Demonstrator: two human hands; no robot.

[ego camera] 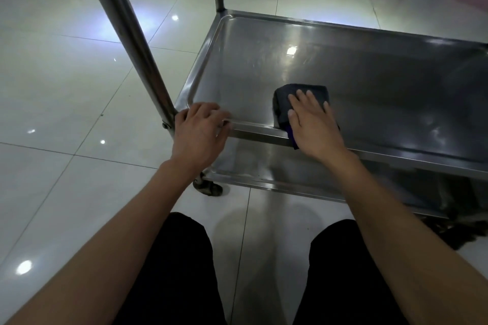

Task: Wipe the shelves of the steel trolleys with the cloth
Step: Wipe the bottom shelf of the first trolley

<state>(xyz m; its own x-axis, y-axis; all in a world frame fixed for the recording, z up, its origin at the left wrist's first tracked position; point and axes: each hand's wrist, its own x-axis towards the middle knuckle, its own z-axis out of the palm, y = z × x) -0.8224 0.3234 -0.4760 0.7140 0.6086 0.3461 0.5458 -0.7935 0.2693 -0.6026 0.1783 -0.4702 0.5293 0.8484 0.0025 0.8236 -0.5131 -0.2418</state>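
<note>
While the left hand [200, 132] curls its fingers [211, 111] over the near rim of the shiny steel trolley shelf [369, 82], beside the slanted steel upright post [132, 42], the right hand [314, 124] lies flat, fingers straight and spread, pressing the dark folded cloth [301, 95] onto the shelf close to its front edge. A lower steel shelf [264, 166] and a castor wheel [208, 187] stand on pale glossy floor tiles [66, 87].

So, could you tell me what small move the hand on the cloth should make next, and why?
Probably slide the dark cloth away along the shelf: the right hand presses it flat at the near rim, the left hand grips that rim, and most of the steel lies beyond.
</note>
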